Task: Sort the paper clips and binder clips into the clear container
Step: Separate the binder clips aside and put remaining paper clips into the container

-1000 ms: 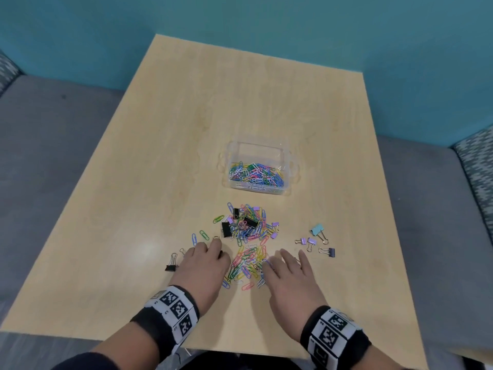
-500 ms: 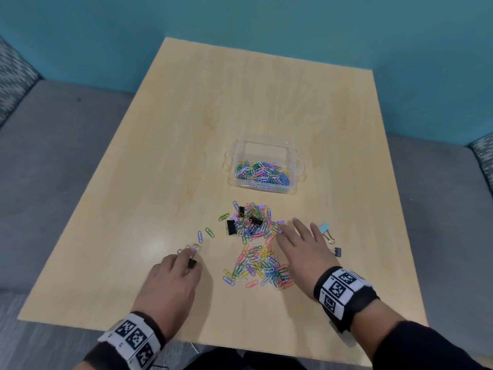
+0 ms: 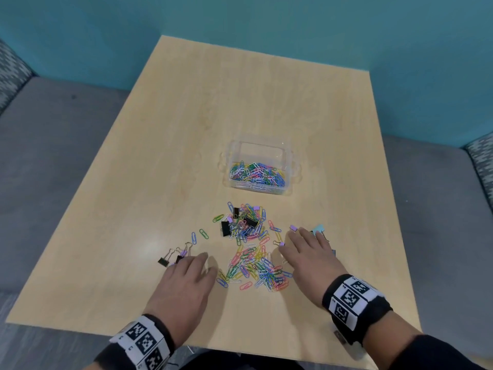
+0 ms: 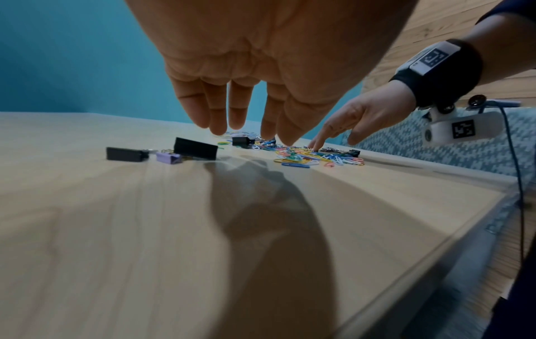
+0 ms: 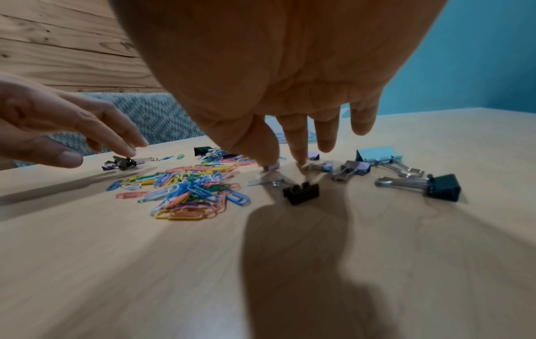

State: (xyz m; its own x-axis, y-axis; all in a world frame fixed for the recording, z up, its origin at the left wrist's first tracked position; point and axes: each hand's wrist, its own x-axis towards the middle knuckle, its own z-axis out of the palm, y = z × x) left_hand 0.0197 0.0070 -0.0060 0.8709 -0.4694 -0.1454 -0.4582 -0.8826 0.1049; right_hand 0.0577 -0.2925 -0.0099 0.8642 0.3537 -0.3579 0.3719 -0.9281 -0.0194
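Note:
The clear container (image 3: 289, 166) stands mid-table with coloured paper clips (image 3: 256, 174) inside. Nearer me lie a loose paper clip pile (image 3: 253, 268) and a second pile (image 3: 246, 222) mixed with black binder clips. My left hand (image 3: 190, 263) (image 4: 240, 128) hovers with straight fingers beside a black binder clip (image 3: 163, 261) (image 4: 124, 153) and a purple one (image 3: 182, 253) (image 4: 168, 157), holding nothing. My right hand (image 3: 294, 240) (image 5: 298, 149) spreads flat to the right of the pile, its fingertips (image 5: 271, 160) pressing small purple binder clips (image 5: 274, 167). A light blue binder clip (image 3: 318, 228) (image 5: 377, 154) lies just beyond it.
The wooden table (image 3: 240, 102) has bare surface behind and to the left of the container. More binder clips (image 5: 442, 187) lie under and right of my right hand. Grey padded seating (image 3: 53, 156) flanks the table, with a teal wall behind.
Both hands left the middle of the near pile. The left moved out to the binder clips on the left, the right moved out to the binder clips on the right.

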